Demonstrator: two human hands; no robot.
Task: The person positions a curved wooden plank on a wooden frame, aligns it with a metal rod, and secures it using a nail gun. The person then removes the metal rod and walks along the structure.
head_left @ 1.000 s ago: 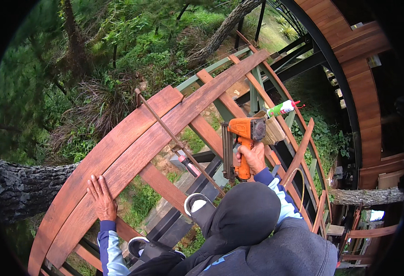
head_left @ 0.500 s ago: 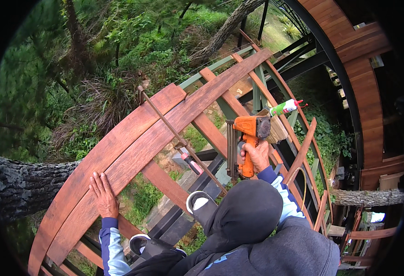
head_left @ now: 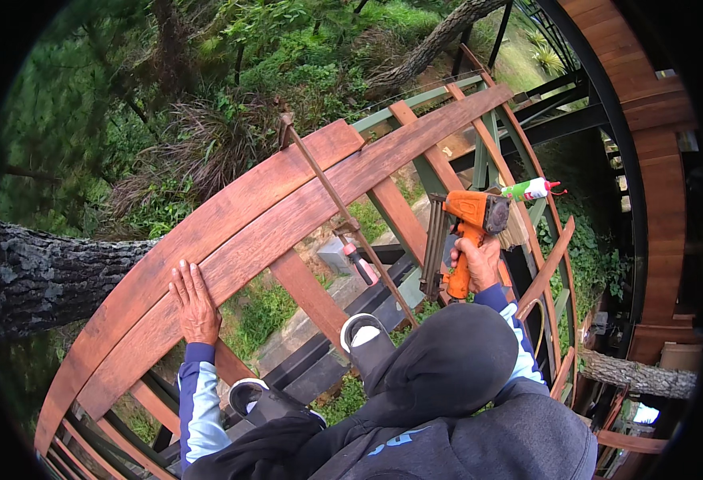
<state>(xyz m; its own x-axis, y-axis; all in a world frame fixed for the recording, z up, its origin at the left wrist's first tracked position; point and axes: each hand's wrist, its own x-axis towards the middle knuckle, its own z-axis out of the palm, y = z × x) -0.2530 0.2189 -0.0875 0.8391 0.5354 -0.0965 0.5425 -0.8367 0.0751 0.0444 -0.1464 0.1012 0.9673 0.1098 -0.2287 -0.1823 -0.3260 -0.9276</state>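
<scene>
My left hand (head_left: pixel 197 308) lies flat, fingers stretched, across the inner curved wooden plank (head_left: pixel 255 240), its fingertips near the seam with the outer curved plank (head_left: pixel 179 248). In my right hand (head_left: pixel 483 260) is an orange nail gun (head_left: pixel 470 210), gripped by its handle and held above the open framing. The gun's long magazine (head_left: pixel 434 248) points down toward me. A long bar clamp (head_left: pixel 319 176) crosses both planks; its screw handle (head_left: pixel 361 264) is pink and black. Just beyond the gun lies a green and white bottle with a red nozzle (head_left: pixel 527 190).
Wooden crosspieces (head_left: pixel 307 288) and green metal beams (head_left: pixel 431 172) leave wide gaps over sloping ground. My shoes (head_left: pixel 359 332) stand on the framing. A tree trunk (head_left: pixel 63 268) is close at left. A loose wooden strip (head_left: pixel 547 268) lies at right, before a curved wooden deck (head_left: pixel 655 200).
The view has shifted, so the planks, clamp and nail gun appear farther right and somewhat higher. My left hand still rests on the inner plank, and my right still grips the nail gun.
</scene>
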